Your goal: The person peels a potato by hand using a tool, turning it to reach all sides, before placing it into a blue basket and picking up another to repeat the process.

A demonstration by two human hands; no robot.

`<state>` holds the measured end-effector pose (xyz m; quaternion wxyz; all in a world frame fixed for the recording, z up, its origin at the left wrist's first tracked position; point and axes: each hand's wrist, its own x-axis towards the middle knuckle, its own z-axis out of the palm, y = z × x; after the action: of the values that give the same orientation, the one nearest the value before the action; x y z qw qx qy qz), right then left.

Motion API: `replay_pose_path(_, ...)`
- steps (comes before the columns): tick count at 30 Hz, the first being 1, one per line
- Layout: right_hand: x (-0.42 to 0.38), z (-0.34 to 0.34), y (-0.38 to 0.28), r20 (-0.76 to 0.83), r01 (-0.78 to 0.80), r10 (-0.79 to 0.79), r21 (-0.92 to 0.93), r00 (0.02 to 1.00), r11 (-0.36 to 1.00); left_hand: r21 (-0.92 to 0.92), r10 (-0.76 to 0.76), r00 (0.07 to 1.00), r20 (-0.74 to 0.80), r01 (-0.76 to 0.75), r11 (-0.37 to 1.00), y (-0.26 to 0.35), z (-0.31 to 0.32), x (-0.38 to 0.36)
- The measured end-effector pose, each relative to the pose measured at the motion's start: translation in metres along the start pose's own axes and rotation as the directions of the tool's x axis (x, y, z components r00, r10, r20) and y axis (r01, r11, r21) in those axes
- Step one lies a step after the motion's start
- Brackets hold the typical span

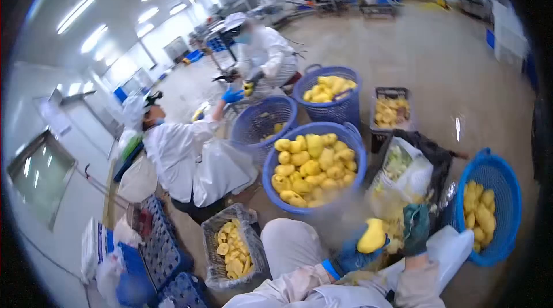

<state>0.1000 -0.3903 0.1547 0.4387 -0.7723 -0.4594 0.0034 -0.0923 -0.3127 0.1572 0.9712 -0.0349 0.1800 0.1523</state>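
Observation:
My left hand (352, 257), in a blue glove, is closed around a peeled yellow potato (373, 235) above my lap. Close to the potato's right is my right hand (416, 230) in a dark green glove. Its fingers look curled, but what they hold is hidden. Just beyond my hands lies an open white plastic bag (413, 178) with pale scraps around it. A large blue-purple basket (268, 184) heaped with yellow potatoes (314, 161) stands in front of me. To the right, a bright blue basket (510, 216) holds more potatoes.
A plastic-lined crate (208, 250) of yellow cut pieces stands at my left. Two more purple baskets (331, 113) (245, 126) and a dark crate (375, 135) stand farther off. Two co-workers in white (196, 164) (273, 54) sit beyond; blue crates (155, 233) stand at left.

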Motion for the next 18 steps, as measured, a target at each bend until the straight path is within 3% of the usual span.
replay_pose_path(1,-0.007,0.004,-0.002,0.045,-0.051,0.046,0.118,0.998,0.992,0.001,-0.05,0.993,0.109,0.05,0.999,0.001,-0.004,0.002)
replay_pose_path(2,-0.012,0.021,-0.002,0.107,-0.143,0.105,0.463,0.989,0.875,0.029,-0.021,0.996,0.082,0.019,0.999,0.001,-0.01,0.006)
replay_pose_path(3,-0.016,0.038,-0.002,0.168,-0.234,0.163,0.736,0.972,0.635,0.051,0.001,0.999,0.051,-0.003,0.999,-0.001,-0.016,0.01)
replay_pose_path(4,-0.017,0.048,-0.006,0.263,-0.31,0.185,0.899,0.947,0.308,0.068,-0.032,0.991,0.126,0.024,0.997,-0.003,-0.015,0.007)
replay_pose_path(6,-0.012,0.043,-0.023,0.298,-0.356,0.201,0.842,0.933,0.405,0.116,-0.103,0.958,0.269,0.074,0.99,-0.002,-0.013,0.0)
replay_pose_path(8,-0.006,0.036,-0.038,0.319,-0.373,0.193,0.793,0.928,0.482,0.158,-0.03,0.971,0.237,-0.008,0.987,-0.003,-0.017,0.003)
replay_pose_path(9,0.003,0.049,-0.025,0.266,-0.317,0.18,0.857,0.947,0.406,0.177,-0.005,0.976,0.217,-0.034,0.984,-0.005,-0.023,0.005)
replay_pose_path(10,0.006,0.065,-0.002,0.211,-0.269,0.202,0.903,0.956,0.334,0.014,-0.07,0.979,0.189,0.069,0.998,0.002,-0.04,0.005)
replay_pose_path(11,0.014,0.058,0.017,0.069,0.035,-0.071,0.419,0.995,0.907,-0.161,-0.168,0.973,0.158,0.194,0.968,0.009,-0.064,0.009)
replay_pose_path(12,0.022,0.051,0.037,-0.078,0.291,-0.337,-0.349,0.938,0.891,0.473,0.087,0.984,0.154,-0.15,0.868,0.007,-0.089,0.018)
replay_pose_path(13,0.026,0.045,0.039,-0.082,-0.01,0.031,0.242,0.996,0.97,0.553,0.101,0.975,0.197,-0.196,0.81,0.008,-0.073,0.011)
replay_pose_path(14,0.029,0.039,0.042,-0.075,-0.198,0.394,0.77,0.916,0.607,0.624,0.116,0.964,0.241,-0.245,0.742,0.007,-0.056,0.003)
replay_pose_path(15,0.038,0.049,0.073,-0.125,-0.117,0.486,0.891,0.865,0.439,0.227,-0.034,0.985,0.17,-0.005,0.974,0.01,-0.007,-0.018)
replay_pose_path(16,0.035,0.039,0.059,-0.154,-0.037,0.47,0.928,0.869,0.371,0.219,-0.029,0.985,0.169,-0.009,0.976,0.01,0.001,-0.022)
replay_pose_path(17,0.033,0.022,0.029,-0.12,-0.054,0.478,0.941,0.87,0.335,0.22,-0.003,0.985,0.174,-0.035,0.975,0.012,0.005,-0.021)
replay_pose_path(18,0.028,0.01,0.011,-0.181,-0.059,0.339,0.805,0.923,0.59,0.194,0.024,0.991,0.133,-0.049,0.98,0.011,0.004,-0.018)
